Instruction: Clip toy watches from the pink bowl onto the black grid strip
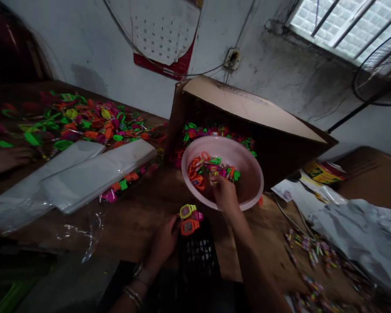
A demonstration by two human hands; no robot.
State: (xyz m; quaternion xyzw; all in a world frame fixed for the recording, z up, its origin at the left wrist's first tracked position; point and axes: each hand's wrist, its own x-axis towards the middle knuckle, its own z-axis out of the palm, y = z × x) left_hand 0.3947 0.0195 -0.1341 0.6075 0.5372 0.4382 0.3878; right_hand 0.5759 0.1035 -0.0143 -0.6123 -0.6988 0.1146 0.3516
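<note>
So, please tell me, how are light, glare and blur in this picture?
In the head view: dim room, barred window brightest; deep shadow inside the cardboard box; small glints on the plastic bags; toy pile smeared toward its left end.

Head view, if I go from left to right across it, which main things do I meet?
Plastic bags, left hand, three toy watches at its fingertips, right hand, grey plastic sheet.
</note>
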